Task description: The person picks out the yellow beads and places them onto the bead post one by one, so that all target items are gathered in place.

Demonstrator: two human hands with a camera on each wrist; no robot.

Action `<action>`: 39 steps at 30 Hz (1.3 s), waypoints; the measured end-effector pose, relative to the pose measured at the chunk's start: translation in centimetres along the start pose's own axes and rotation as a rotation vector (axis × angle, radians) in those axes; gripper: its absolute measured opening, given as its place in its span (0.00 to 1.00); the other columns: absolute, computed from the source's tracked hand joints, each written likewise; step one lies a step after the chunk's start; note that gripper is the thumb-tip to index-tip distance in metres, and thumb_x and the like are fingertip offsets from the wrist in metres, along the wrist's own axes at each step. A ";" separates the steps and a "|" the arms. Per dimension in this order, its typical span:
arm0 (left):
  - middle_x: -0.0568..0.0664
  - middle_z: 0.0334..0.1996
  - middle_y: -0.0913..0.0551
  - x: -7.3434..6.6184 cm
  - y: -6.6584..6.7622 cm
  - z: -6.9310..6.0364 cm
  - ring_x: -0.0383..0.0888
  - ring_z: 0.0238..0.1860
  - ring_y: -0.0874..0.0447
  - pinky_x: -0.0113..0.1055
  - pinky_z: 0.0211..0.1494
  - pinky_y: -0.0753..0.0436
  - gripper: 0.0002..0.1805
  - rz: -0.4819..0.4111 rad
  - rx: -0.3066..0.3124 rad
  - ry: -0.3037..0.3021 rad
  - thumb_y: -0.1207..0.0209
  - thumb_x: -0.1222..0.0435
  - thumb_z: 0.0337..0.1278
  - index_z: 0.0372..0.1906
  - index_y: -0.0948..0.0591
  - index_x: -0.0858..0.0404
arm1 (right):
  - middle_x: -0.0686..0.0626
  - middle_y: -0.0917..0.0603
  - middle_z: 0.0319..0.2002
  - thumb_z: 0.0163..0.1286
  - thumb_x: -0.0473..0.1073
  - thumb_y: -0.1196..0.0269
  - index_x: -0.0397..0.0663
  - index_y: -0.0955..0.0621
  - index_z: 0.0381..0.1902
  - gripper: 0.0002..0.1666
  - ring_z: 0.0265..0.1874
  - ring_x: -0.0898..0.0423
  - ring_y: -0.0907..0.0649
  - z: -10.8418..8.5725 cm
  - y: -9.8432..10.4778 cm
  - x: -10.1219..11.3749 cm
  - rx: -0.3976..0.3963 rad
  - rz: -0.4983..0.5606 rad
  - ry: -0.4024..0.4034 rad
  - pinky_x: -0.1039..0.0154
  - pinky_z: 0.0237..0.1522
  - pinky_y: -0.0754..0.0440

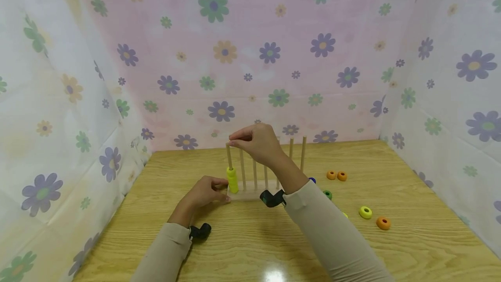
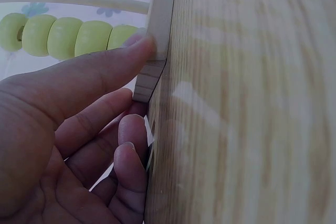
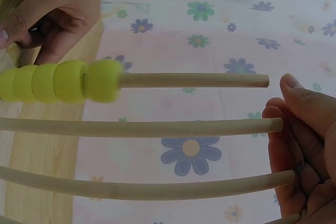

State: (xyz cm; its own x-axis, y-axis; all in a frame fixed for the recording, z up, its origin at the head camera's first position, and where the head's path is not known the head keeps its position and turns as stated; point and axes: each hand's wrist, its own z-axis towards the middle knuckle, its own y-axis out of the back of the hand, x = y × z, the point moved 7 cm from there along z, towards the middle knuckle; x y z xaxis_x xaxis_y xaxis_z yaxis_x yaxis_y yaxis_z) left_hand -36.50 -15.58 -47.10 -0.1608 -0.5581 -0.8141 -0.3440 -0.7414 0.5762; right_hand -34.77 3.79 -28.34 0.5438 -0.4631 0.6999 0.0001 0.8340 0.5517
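Left hand at the left end of a wooden base, pinching that end between thumb and fingers, low against the bench. Base lay flat, a row of upright wooden pegs along it. Left-end peg carried a stack of yellow beads, five visible from the right wrist, upper part of the peg bare. Topmost bead looked blurred there. Right hand was up at the tip of that peg, holding nothing: thumb and forefinger slightly apart just beyond the tip, other fingers loosely bent near the next peg tips; contact with those could not be told. Loose on the bench to the right: two orange beads side by side, a green bead, a part-hidden blue bead, and nearer, a yellow bead beside a single orange bead. Flowered cloth hung behind.
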 end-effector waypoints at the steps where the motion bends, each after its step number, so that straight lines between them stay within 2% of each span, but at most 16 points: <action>1: 0.49 0.61 0.15 0.0 0.0 0.0 0.51 0.60 0.17 0.56 0.67 0.21 0.30 0.004 -0.002 0.000 0.21 0.58 0.49 0.61 0.14 0.54 | 0.60 0.08 0.39 0.69 0.50 0.28 0.62 0.07 0.40 0.05 0.36 0.66 0.11 0.0 0.0 0.0 -0.001 -0.004 0.004 0.64 0.40 0.12; 6: 0.49 0.61 0.15 0.0 0.0 -0.1 0.52 0.60 0.17 0.56 0.66 0.21 0.30 0.005 -0.007 0.003 0.21 0.59 0.50 0.62 0.14 0.54 | 0.59 0.08 0.39 0.69 0.51 0.28 0.61 0.07 0.41 0.06 0.36 0.66 0.11 0.0 0.0 0.1 0.003 -0.013 0.008 0.65 0.39 0.12; 12: 0.49 0.61 0.15 -0.1 0.0 -0.2 0.50 0.59 0.17 0.55 0.66 0.21 0.30 0.011 -0.006 0.005 0.21 0.60 0.50 0.62 0.14 0.55 | 0.60 0.09 0.40 0.70 0.51 0.28 0.58 0.07 0.43 0.09 0.37 0.65 0.11 -0.1 -0.1 0.2 0.044 -0.014 0.015 0.63 0.43 0.12; 19: 0.50 0.61 0.15 -0.1 0.0 -0.1 0.50 0.58 0.16 0.55 0.66 0.21 0.30 0.001 0.000 -0.001 0.21 0.59 0.51 0.62 0.14 0.54 | 0.61 0.09 0.41 0.70 0.51 0.28 0.59 0.08 0.43 0.08 0.39 0.65 0.13 -0.2 0.2 0.9 0.085 -0.060 0.093 0.63 0.44 0.13; 23: 0.50 0.61 0.15 -0.2 -0.1 -0.1 0.50 0.59 0.16 0.55 0.66 0.21 0.30 -0.009 0.008 -0.005 0.22 0.60 0.51 0.62 0.14 0.55 | 0.58 0.09 0.44 0.70 0.50 0.28 0.56 0.08 0.46 0.10 0.42 0.63 0.13 -0.4 0.4 1.1 0.091 -0.079 0.140 0.58 0.49 0.12; 27: 0.51 0.61 0.15 -0.3 -0.1 -0.2 0.50 0.59 0.16 0.55 0.66 0.20 0.30 -0.013 0.010 -0.008 0.22 0.61 0.52 0.63 0.14 0.56 | 0.57 0.09 0.47 0.70 0.48 0.28 0.56 0.08 0.48 0.11 0.45 0.61 0.13 -0.7 0.6 1.3 0.076 -0.091 0.202 0.54 0.52 0.13; 31: 0.51 0.62 0.16 -0.3 0.0 -0.2 0.50 0.59 0.16 0.55 0.66 0.20 0.30 -0.012 0.009 -0.007 0.22 0.61 0.52 0.63 0.15 0.56 | 0.61 0.09 0.46 0.70 0.48 0.28 0.61 0.09 0.47 0.09 0.41 0.62 0.15 -1.0 1.0 1.6 0.041 -0.127 0.251 0.58 0.45 0.15; 33: 0.51 0.62 0.16 -0.2 0.0 -0.1 0.50 0.59 0.17 0.55 0.65 0.20 0.30 -0.009 0.006 -0.003 0.22 0.60 0.51 0.63 0.14 0.56 | 0.61 0.10 0.46 0.70 0.48 0.28 0.62 0.09 0.46 0.08 0.40 0.62 0.17 -1.3 1.3 1.8 0.026 -0.129 0.271 0.57 0.42 0.16; 39: 0.50 0.62 0.16 0.0 0.0 0.0 0.50 0.59 0.17 0.55 0.66 0.20 0.31 -0.007 0.000 0.012 0.21 0.59 0.50 0.63 0.15 0.56 | 0.59 0.09 0.48 0.70 0.45 0.28 0.60 0.09 0.47 0.09 0.46 0.60 0.14 -2.4 2.6 2.4 -0.008 -0.103 0.306 0.55 0.49 0.14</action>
State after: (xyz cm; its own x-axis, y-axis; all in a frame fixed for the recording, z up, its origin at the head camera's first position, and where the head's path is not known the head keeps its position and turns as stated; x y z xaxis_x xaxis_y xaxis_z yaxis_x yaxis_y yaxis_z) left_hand -36.45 -15.58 -47.14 -0.1469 -0.5572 -0.8173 -0.3451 -0.7455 0.5703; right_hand -31.46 5.56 -26.25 0.7678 -0.4348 0.4706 0.0746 0.7902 0.6083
